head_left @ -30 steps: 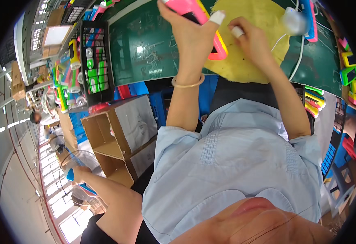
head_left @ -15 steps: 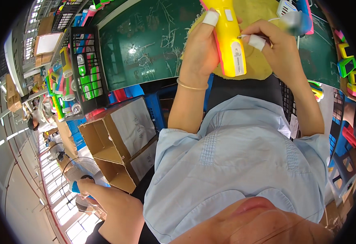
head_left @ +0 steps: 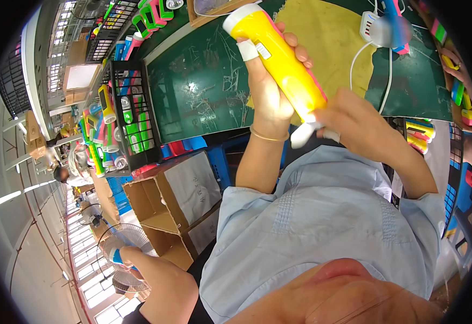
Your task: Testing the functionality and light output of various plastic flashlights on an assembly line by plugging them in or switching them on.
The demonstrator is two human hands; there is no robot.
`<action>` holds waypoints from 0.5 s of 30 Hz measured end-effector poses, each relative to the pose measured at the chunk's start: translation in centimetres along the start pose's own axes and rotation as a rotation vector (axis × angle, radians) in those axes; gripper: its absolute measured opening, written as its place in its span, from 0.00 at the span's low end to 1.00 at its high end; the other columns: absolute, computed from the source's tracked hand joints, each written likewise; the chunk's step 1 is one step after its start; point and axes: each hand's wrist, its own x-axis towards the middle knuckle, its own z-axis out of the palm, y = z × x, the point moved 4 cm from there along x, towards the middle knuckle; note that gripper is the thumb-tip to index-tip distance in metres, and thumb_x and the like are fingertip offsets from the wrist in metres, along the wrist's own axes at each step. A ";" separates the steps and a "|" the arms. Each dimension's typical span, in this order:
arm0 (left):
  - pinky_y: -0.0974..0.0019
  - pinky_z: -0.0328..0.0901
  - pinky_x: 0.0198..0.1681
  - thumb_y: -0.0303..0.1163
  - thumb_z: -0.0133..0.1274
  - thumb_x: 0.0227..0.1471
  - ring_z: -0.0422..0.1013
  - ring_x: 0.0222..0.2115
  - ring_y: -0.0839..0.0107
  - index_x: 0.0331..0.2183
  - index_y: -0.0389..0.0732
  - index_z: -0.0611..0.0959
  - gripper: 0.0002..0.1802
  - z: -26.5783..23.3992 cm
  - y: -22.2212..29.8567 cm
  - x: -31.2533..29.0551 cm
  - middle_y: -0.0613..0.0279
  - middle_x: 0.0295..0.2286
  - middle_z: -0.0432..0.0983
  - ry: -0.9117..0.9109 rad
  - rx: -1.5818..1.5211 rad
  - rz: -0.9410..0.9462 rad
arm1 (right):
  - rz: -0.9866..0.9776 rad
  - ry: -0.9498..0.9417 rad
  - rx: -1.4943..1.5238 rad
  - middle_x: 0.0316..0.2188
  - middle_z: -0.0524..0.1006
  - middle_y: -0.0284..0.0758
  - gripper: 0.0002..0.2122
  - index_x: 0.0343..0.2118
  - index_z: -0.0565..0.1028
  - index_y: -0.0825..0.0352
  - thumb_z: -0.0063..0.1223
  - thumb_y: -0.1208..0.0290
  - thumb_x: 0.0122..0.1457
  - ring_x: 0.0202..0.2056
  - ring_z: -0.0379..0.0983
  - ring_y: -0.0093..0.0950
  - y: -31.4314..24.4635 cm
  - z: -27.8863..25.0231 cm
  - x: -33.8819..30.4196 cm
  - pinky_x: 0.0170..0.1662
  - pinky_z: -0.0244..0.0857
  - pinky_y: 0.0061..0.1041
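Observation:
My left hand [head_left: 271, 89] is wrapped round a yellow flashlight [head_left: 282, 65] with a pink underside, tilted so its white-rimmed head points up and left. White tape covers the left thumb, which lies near the flashlight's switch. At the flashlight's lower end, which glows brightly, my right hand [head_left: 349, 121] has its fingers drawn together and smeared by motion. What they pinch is hidden. A blurred white piece [head_left: 303, 135] shows just below that end; I cannot tell its kind. A thin white cable [head_left: 353, 67] runs from a white charging hub [head_left: 373, 29] down toward my right hand.
A yellow cloth [head_left: 322, 32] lies on the green tabletop [head_left: 198, 92]. Black crates [head_left: 130, 108] with colourful flashlights stand at the left, above open cardboard boxes [head_left: 165, 210]. A fan [head_left: 125, 254] is at lower left. Another person's hand [head_left: 454, 67] shows at the far right edge.
The flashlight has tilted and come lower, its head swinging up to the left. My right hand has moved down from its side to its lower end. More of the cloth and hub shows.

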 end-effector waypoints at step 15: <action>0.66 0.60 0.36 0.66 0.39 0.45 0.63 0.29 0.68 0.46 0.41 0.64 0.40 -0.4 -2.2 -2.1 0.62 0.25 0.66 -0.158 0.428 0.346 | 0.359 0.471 -0.163 0.26 0.69 0.37 0.19 0.34 0.68 0.67 0.60 0.69 0.38 0.26 0.67 0.36 1.6 2.3 -1.3 0.26 0.61 0.30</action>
